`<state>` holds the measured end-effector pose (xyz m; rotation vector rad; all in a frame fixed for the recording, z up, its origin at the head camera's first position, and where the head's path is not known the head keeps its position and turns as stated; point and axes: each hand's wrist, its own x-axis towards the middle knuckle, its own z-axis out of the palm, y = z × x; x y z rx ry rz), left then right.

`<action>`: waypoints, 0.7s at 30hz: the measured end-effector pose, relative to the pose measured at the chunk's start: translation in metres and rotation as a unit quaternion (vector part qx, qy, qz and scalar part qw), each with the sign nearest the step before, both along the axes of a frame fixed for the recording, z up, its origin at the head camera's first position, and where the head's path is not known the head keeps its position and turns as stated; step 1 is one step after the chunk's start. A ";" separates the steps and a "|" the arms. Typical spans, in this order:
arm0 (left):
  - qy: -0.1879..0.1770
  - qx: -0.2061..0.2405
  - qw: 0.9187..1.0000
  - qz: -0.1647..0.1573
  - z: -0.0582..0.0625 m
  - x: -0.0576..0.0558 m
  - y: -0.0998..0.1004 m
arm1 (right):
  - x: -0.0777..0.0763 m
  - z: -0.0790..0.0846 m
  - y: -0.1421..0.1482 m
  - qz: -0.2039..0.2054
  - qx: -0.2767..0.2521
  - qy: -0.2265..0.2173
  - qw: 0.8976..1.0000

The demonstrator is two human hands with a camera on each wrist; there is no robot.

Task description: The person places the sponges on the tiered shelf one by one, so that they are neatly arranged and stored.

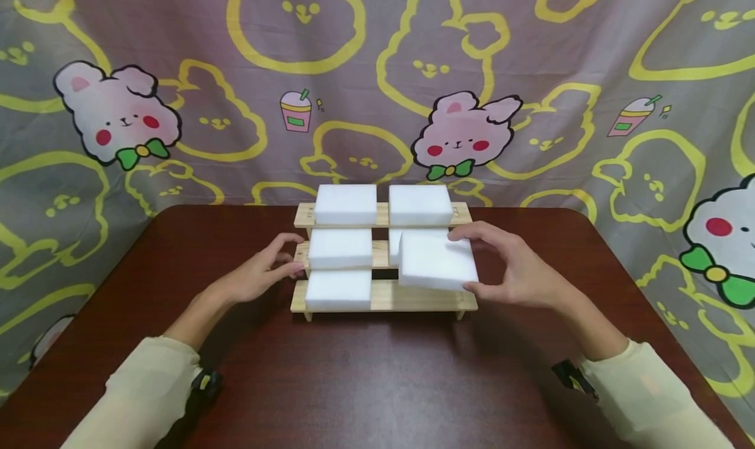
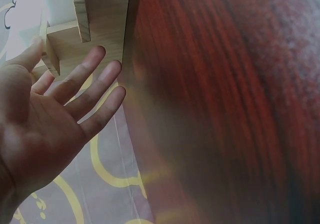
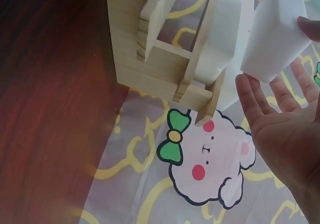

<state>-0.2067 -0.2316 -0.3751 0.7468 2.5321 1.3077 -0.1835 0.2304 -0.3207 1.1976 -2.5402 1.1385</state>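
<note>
A three-tier wooden rack (image 1: pixel 439 297) stands on the table with white foam blocks on its steps. My right hand (image 1: pixel 519 265) holds a white foam block (image 1: pixel 438 260) by its right side, thumb at the near corner and fingertips at the far edge. This block is slightly tilted in front of the middle tier and overlaps another block (image 1: pixel 394 246) there. In the right wrist view the held block (image 3: pixel 277 34) stands apart from the shelf boards. At the rack's left end, my left hand (image 1: pixel 259 271) pinches the middle shelf between thumb and forefinger; its other fingers (image 2: pixel 92 96) extend loosely.
Two foam blocks (image 1: pixel 345 203) (image 1: pixel 419 203) sit on the top tier. On the left are one block (image 1: pixel 340 248) on the middle tier and one (image 1: pixel 338 289) on the bottom. The dark table (image 1: pixel 377 370) meets a patterned curtain (image 1: pixel 366 95) behind the rack.
</note>
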 end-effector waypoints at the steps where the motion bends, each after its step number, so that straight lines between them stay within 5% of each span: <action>1: 0.001 0.000 1.000 0.000 0.000 0.000 0.000 | 0.001 -0.001 -0.001 0.001 0.004 0.000 1.000; 21: -0.004 0.003 1.000 -0.001 -0.001 0.000 0.001 | 0.009 -0.012 -0.011 0.055 0.017 -0.005 0.998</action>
